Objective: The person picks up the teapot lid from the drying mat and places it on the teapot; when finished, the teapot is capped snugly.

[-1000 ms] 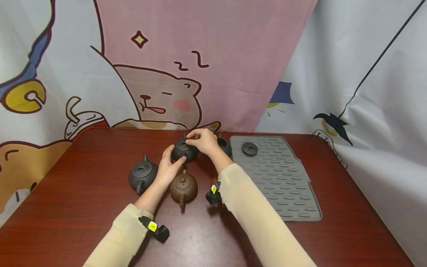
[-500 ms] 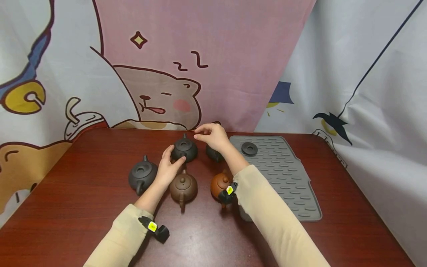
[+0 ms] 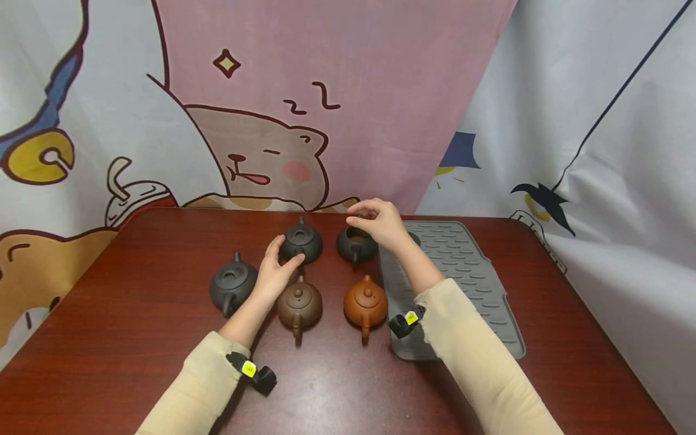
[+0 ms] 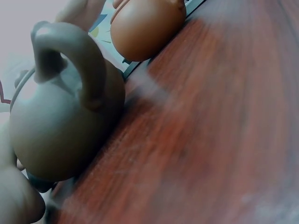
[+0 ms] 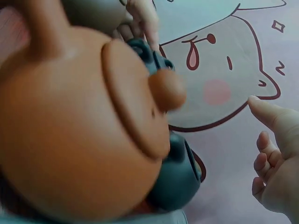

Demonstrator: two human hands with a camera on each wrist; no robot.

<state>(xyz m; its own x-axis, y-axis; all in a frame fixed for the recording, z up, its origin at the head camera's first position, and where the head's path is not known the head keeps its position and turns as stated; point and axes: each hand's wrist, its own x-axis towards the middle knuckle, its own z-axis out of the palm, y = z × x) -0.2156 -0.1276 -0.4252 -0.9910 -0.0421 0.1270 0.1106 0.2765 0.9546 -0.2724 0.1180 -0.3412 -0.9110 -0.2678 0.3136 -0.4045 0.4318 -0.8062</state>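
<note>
Five small teapots stand on the red-brown table (image 3: 136, 338). My left hand (image 3: 278, 270) cups the near side of the dark lidded teapot (image 3: 302, 240), thumb and forefinger round it. Fingers loosely curled and holding nothing, my right hand (image 3: 376, 222) hovers over the rim of a dark lidless teapot (image 3: 353, 244). The right wrist view shows that hand (image 5: 275, 163) empty beside the orange teapot (image 5: 79, 140). Another dark lidless teapot (image 3: 232, 284) sits at the left. Nearer me are the brown teapot (image 3: 299, 305) and the orange one (image 3: 365, 304).
A grey ribbed mat (image 3: 467, 290) lies to the right of the pots, under my right forearm. A cartoon curtain (image 3: 326, 90) hangs close behind the table's far edge. In the left wrist view the brown teapot (image 4: 60, 126) fills the left side.
My right hand has left the lid of the dark lidded teapot and moved right, over the lidless pot. The orange teapot has come into sight. My left hand has stayed put.
</note>
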